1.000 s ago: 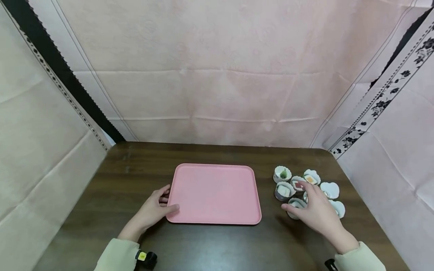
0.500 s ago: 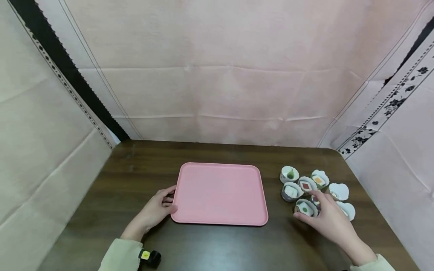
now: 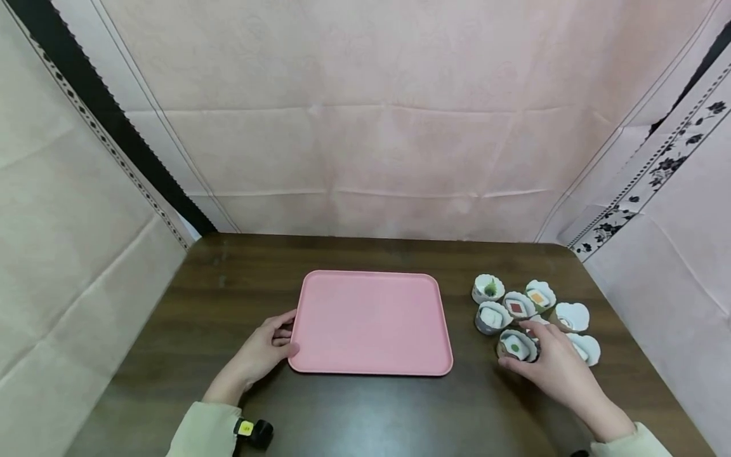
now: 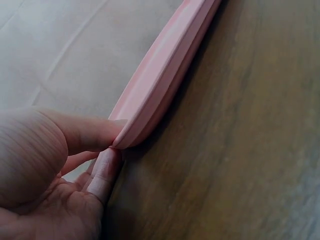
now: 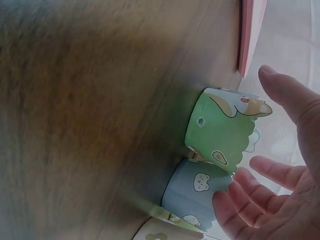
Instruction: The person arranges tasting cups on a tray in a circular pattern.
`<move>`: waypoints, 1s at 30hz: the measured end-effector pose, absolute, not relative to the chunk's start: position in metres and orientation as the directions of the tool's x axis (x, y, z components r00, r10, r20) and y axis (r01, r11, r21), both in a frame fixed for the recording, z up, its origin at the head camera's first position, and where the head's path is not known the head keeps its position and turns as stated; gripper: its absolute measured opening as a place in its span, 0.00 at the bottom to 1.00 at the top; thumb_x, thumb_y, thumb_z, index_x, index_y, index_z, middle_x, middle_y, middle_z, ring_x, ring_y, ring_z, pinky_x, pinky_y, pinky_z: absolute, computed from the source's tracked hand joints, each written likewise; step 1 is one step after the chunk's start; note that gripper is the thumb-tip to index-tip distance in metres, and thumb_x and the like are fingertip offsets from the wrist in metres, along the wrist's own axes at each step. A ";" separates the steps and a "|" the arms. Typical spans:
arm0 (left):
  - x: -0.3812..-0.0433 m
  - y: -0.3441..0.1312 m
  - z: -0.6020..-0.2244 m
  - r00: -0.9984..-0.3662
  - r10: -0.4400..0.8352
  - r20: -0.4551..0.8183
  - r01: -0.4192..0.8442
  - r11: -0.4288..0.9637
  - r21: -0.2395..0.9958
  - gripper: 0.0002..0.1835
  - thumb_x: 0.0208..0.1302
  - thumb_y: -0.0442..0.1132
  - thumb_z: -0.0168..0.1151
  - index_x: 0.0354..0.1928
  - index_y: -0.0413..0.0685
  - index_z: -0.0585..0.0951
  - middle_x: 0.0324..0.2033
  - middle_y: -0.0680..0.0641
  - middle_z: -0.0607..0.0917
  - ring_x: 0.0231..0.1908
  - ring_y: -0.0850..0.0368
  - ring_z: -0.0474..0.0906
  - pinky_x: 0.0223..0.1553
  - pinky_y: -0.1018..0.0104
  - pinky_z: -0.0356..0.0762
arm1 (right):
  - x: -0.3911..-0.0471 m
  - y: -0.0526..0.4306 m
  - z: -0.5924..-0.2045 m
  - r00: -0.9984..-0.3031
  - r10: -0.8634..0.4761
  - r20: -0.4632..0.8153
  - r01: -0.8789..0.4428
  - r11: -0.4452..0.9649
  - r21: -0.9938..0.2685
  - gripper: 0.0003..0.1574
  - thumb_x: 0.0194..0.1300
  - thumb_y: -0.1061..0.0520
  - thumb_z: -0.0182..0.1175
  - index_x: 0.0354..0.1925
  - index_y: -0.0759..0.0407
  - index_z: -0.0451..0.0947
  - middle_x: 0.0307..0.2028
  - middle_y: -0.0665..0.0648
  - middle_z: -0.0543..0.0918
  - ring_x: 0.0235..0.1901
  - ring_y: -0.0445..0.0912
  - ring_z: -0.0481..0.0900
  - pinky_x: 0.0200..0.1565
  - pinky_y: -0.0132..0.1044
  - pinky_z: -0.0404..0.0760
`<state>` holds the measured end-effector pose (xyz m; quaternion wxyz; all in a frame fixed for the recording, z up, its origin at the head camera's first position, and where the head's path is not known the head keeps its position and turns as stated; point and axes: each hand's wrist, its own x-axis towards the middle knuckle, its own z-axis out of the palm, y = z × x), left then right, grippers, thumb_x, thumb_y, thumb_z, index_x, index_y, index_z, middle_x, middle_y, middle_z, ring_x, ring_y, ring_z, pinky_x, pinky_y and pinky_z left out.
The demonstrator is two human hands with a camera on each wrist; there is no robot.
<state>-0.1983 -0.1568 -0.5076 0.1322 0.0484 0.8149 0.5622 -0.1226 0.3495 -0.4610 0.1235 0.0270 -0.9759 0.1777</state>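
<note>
My left hand (image 3: 259, 352) pinches the lower left edge of a pink rectangular tray (image 3: 371, 324). In the left wrist view the thumb lies on the tray's rim (image 4: 150, 80) and a fingertip is below it. My right hand (image 3: 556, 368) is at a cluster of scalloped paper cupcake cups, thumb and fingers spread over the nearest cup (image 3: 516, 346). In the right wrist view a green printed cup (image 5: 220, 130) stands between the spread thumb and fingers, the thumb apart from it. A blue cup (image 5: 192, 192) is beside the fingertips. The hand partly covers the cups behind it.
Several more cups stand close together on the dark wooden table (image 3: 240, 279), among them one with a red square (image 3: 516, 308) and one with a green piece (image 3: 488, 289). Pale cloth (image 3: 365, 158) hangs around the table's back and sides.
My right hand has drawn back from over the middle cups to the nearest one. My left thumb has slid outward to the tray's edge. The head view has shifted slightly.
</note>
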 end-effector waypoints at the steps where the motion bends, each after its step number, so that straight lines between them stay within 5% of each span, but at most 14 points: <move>1: -0.198 -0.157 -0.507 -0.960 0.226 -0.163 -0.073 0.360 0.930 0.35 0.52 0.30 0.63 0.63 0.53 0.63 0.55 0.46 0.64 0.46 0.51 0.69 0.40 0.65 0.74 | -0.123 0.349 -0.461 -0.969 -0.013 0.248 -0.099 0.935 -0.340 0.51 0.36 0.29 0.66 0.51 0.59 0.70 0.45 0.62 0.72 0.46 0.60 0.68 0.40 0.56 0.67; 13: -0.197 -0.157 -0.502 -0.954 0.226 -0.197 -0.106 0.361 0.927 0.35 0.52 0.30 0.63 0.64 0.52 0.63 0.55 0.43 0.64 0.47 0.49 0.69 0.42 0.63 0.74 | -0.123 0.348 -0.460 -0.969 0.016 0.245 -0.069 0.939 -0.338 0.51 0.34 0.29 0.66 0.50 0.59 0.71 0.41 0.63 0.69 0.40 0.56 0.68 0.36 0.52 0.68; 30: -0.201 -0.158 -0.506 -0.957 0.232 -0.176 -0.073 0.394 0.916 0.35 0.52 0.33 0.64 0.63 0.56 0.64 0.55 0.45 0.65 0.48 0.51 0.68 0.43 0.63 0.73 | -0.123 0.344 -0.458 -0.974 0.014 0.225 -0.062 0.943 -0.326 0.47 0.39 0.36 0.68 0.52 0.62 0.70 0.46 0.63 0.71 0.45 0.59 0.71 0.41 0.55 0.68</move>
